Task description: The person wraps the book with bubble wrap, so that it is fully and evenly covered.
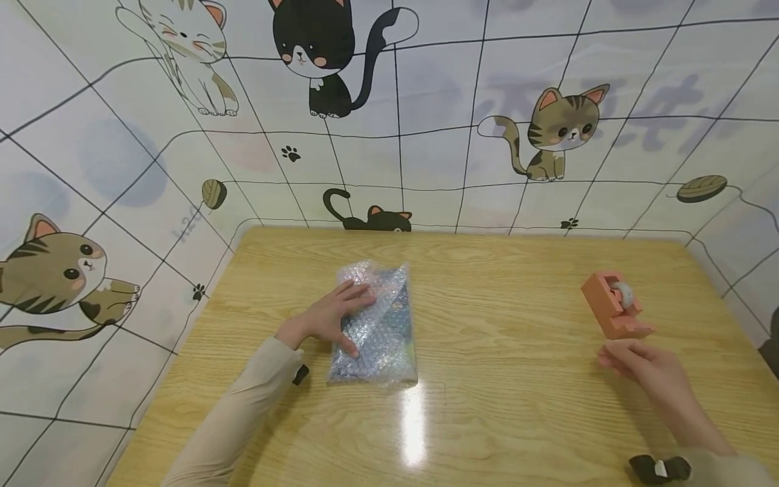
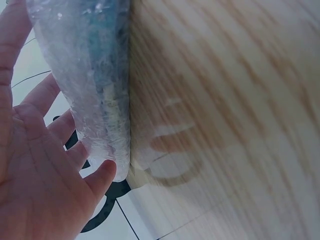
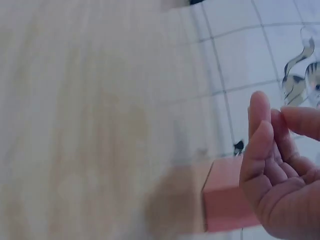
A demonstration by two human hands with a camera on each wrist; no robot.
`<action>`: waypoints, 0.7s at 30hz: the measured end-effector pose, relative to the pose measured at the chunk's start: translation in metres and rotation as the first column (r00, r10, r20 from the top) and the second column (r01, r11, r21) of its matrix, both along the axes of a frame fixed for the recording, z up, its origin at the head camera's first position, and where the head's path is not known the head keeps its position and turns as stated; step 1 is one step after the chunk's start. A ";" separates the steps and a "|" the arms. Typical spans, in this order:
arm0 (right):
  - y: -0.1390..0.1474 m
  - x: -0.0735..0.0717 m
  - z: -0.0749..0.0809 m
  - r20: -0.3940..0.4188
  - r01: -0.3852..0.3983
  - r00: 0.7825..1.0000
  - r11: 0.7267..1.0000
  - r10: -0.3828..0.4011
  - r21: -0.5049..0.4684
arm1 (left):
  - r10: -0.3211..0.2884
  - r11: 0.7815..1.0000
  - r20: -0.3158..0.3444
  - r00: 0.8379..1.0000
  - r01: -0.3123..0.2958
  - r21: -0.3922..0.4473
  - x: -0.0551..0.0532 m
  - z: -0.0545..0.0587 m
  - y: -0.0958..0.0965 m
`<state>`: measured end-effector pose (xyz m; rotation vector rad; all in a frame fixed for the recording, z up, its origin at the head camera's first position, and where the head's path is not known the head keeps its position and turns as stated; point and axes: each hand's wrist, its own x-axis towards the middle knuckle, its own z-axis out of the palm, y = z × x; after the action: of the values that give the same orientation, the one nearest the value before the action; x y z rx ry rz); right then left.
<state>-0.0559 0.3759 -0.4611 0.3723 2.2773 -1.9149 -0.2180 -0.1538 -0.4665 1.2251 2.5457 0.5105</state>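
A flat, bluish rectangular item wrapped in clear bubble wrap (image 1: pixel 389 338) lies left of the table's middle. My left hand (image 1: pixel 331 316) rests across its left side, fingers spread; the left wrist view shows the thumb and fingers along the wrap (image 2: pixel 85 65). What the wrapped item is cannot be made out. On the right, my right hand (image 1: pixel 648 368) is just in front of a coral-pink tape dispenser (image 1: pixel 602 308) holding a roll of tape (image 1: pixel 622 295). In the right wrist view, the right hand's (image 3: pixel 285 175) thumb and fingertip meet, with nothing visible between them.
The wooden table (image 1: pixel 499 406) ends at the back against a sheet (image 1: pixel 438 155) with cartoon cats and grid lines, which also rises at both sides. A dark object (image 1: pixel 771 345) shows at the far right edge.
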 end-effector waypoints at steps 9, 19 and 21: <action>-0.041 -0.022 0.028 -0.189 -0.015 0.981 0.993 0.036 0.113 | -0.008 1.000 -0.004 1.000 0.008 0.002 0.000 -0.001 -0.002; -0.089 -0.049 0.037 -0.282 -0.019 0.958 0.995 0.046 0.099 | -0.014 1.000 -0.017 1.000 0.014 -0.017 -0.001 -0.001 -0.003; -0.097 -0.054 0.039 -0.271 -0.019 0.961 0.991 0.054 0.130 | -0.015 1.000 -0.016 1.000 0.014 -0.017 -0.001 -0.001 -0.003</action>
<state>-0.1100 0.2786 -0.4224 0.0799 2.5658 -1.9142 -0.2194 -0.1566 -0.4676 1.2461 2.5475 0.4768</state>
